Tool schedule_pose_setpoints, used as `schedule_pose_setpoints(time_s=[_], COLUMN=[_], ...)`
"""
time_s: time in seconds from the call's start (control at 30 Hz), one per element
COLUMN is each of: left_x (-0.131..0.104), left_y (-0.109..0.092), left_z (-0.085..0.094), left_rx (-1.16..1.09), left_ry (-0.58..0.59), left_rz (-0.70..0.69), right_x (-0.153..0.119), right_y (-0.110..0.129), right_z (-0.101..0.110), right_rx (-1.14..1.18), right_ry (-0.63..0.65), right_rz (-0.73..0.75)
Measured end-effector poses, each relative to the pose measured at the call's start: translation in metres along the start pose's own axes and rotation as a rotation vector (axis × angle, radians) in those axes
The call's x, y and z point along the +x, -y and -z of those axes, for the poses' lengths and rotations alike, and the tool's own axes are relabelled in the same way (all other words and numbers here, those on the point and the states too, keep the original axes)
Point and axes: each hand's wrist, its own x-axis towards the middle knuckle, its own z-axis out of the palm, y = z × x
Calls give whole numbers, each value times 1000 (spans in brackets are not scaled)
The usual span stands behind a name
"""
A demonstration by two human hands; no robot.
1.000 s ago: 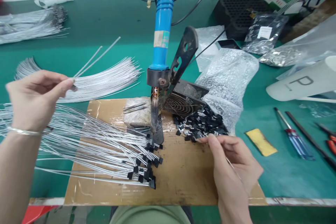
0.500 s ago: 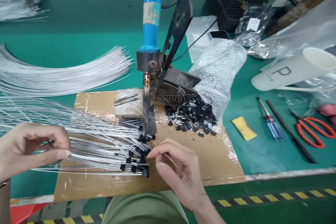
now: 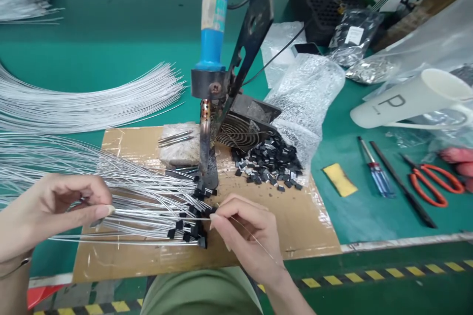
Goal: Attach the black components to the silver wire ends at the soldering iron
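Observation:
My left hand (image 3: 74,206) is closed in a pinch on a thin white cable (image 3: 158,214), which stretches rightward across the cardboard. At the cable's far end, the thumb and forefinger of my right hand (image 3: 251,236) are pressed together. A thin strand of solder wire (image 3: 254,238) runs through that hand, its tip poking out above the forefinger. Below the cable lie many white cables with black connectors (image 3: 190,230) on their ends. A blue-handled soldering iron (image 3: 212,34) stands clamped upright, tip down, just beyond the connectors.
Loose black connectors (image 3: 269,160) are heaped beside a small fan (image 3: 240,130). A bundle of white cables (image 3: 92,108) lies at the left. On the right are a yellow sponge (image 3: 340,179), a screwdriver (image 3: 379,172), a black rod (image 3: 402,184), orange-handled pliers (image 3: 434,182) and a white cup (image 3: 402,101).
My left hand has moved slightly right with the cable. The cable's end, apart from my right fingers before, now meets them, and those fingertips have come together.

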Motion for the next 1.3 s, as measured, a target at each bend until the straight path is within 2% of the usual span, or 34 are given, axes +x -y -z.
schedule_pose_setpoints(time_s=[0.1,0.27,0.4,0.57,0.9,1.0,1.1,1.2,1.3], left_x=[5,9,9,9,13,2,-14,-21,-17], left_y=[-4,-8,-7,-1,4,-1,-19,-44,-60], left_z=[9,8,1,1,-2,-15,-42,-70,-86], left_rx=[-73,-91,-119,-111,-36,48,87,12,-76], left_ry=[152,280,255,364,415,327,223,191,237], left_rz=[88,114,122,25,-98,-173,-218,-263,-221], right_x=[0,1,2,3,4,4,4,3,2], right_y=[-2,-7,-10,-11,-5,-3,-3,-3,-5], right_z=[-1,-10,-17,-17,-6,-5,-5,-4,-4], right_rx=[-11,56,109,141,62,25,-18,-41,-46], right_ry=[20,66,55,35,106,111,129,150,158], right_rz=[20,-10,-60,-76,5,7,19,37,36])
